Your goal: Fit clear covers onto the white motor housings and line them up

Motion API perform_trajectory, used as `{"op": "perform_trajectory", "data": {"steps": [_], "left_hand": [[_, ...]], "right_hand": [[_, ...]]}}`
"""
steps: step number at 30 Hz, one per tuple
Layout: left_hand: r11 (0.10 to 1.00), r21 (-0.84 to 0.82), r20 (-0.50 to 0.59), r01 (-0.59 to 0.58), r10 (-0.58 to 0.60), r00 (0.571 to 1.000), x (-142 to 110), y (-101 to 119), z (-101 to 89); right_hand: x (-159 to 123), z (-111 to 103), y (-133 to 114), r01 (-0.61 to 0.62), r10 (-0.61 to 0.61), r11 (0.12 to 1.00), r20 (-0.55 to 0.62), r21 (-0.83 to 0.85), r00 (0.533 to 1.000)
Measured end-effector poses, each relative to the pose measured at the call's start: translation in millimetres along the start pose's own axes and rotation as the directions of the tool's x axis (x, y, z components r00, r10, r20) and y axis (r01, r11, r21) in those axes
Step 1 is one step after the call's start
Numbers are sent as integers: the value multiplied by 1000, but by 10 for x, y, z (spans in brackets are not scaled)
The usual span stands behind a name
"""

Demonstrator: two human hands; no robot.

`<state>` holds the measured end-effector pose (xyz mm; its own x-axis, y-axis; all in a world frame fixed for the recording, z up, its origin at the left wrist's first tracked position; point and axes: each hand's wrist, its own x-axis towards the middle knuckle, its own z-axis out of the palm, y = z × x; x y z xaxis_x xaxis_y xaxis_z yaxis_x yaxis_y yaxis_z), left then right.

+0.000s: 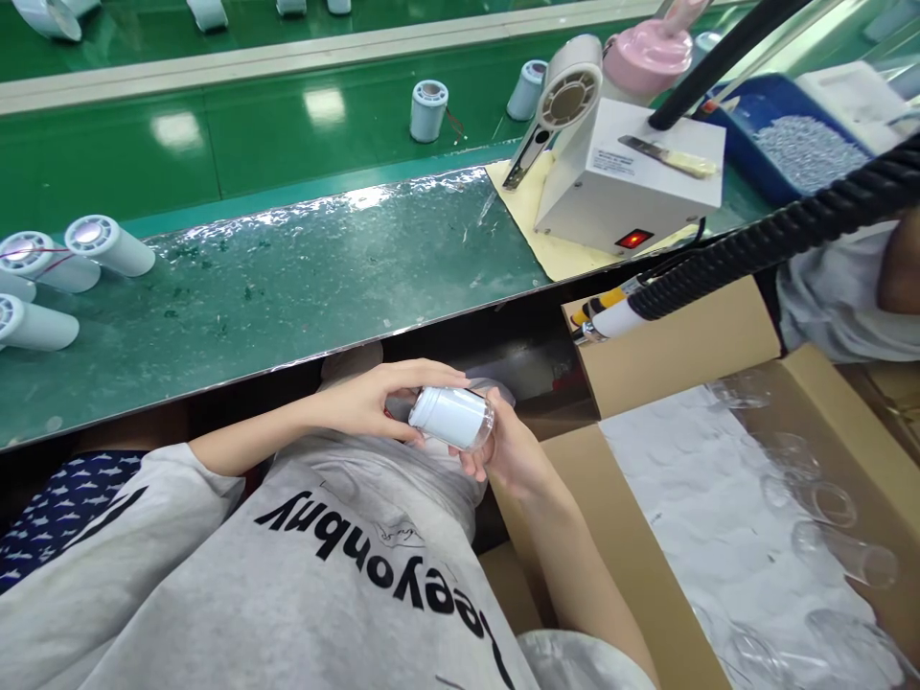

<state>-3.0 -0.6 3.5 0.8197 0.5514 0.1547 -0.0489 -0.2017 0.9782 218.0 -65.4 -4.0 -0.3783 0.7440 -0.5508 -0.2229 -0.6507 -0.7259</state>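
Held cylinder: I have the pale-blue cylinder (447, 419) lying nearly on its side in front of my lap, off the near edge of the bench (345, 273).
Clear cover: the clear cover (490, 425) fits around the cylinder's right end, on the near side of the bench.
My left hand (374, 398): curled over the pale-blue cylinder, fingers above, thumb below, gripping it.
My right hand (507, 446): closed around the clear cover from the right.
Loose cylinders: more cylinders (111, 245) lie on their sides at the left end of the bench.
White box: the white box (610, 192), its red switch (634, 239) lit, sits on the right part of the bench.
Carton: the open carton (676, 335), holding clear cups (844, 556) on white paper (682, 498), is right of me, on the near side of the bench.
Green belt: the green belt (259, 134) runs beyond the bench, with two upright cylinders (429, 115) near the white box.
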Motion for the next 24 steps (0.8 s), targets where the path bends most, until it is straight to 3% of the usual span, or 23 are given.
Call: {"op": "perform_trajectory", "data": {"steps": [3, 5, 6, 7, 9, 10, 11, 12, 13, 14, 17, 19, 24], "left_hand": [[995, -9, -31, 95, -96, 995, 1, 67, 34], [983, -36, -71, 178, -180, 981, -2, 113, 57], [975, -67, -89, 213, -219, 972, -6, 131, 66], [963, -112, -97, 245, -256, 962, -11, 143, 72], [931, -204, -85, 303, -325, 942, -22, 151, 75], [916, -235, -71, 326, -351, 934, -26, 149, 73], [904, -250, -55, 347, -371, 927, -28, 145, 67], [899, -251, -40, 357, -379, 925, -27, 140, 60], [903, -242, -30, 354, -371, 928, -23, 137, 51], [915, -229, -27, 333, -348, 937, -17, 137, 42], [952, -208, -18, 225, -234, 972, 6, 154, 16], [954, -229, -2, 193, -198, 980, 10, 170, 3], [896, -326, 54, 300, -299, 953, -20, 117, -2]], "right_hand": [[-27, -13, 46, -6, 5, 996, -10, -84, 1000], [-68, -31, 78, 120, -153, 960, -116, -252, 982], [-92, -45, 92, 223, -302, 901, -168, -372, 938], [-114, -62, 105, 332, -472, 797, -178, -504, 863], [-149, -103, 123, 519, -750, 478, -22, -708, 661], [-159, -125, 128, 585, -813, 314, 106, -748, 572], [-165, -145, 131, 630, -830, 191, 219, -753, 514], [-167, -162, 133, 659, -821, 129, 292, -741, 490], [-167, -174, 135, 675, -809, 133, 314, -726, 497], [-164, -180, 137, 681, -797, 198, 289, -705, 531], [-155, -167, 149, 642, -703, 550, 119, -535, 702], [-156, -148, 158, 592, -628, 703, 46, -394, 777], [-188, -152, 149, 483, -518, 814, -26, -322, 855]]}}
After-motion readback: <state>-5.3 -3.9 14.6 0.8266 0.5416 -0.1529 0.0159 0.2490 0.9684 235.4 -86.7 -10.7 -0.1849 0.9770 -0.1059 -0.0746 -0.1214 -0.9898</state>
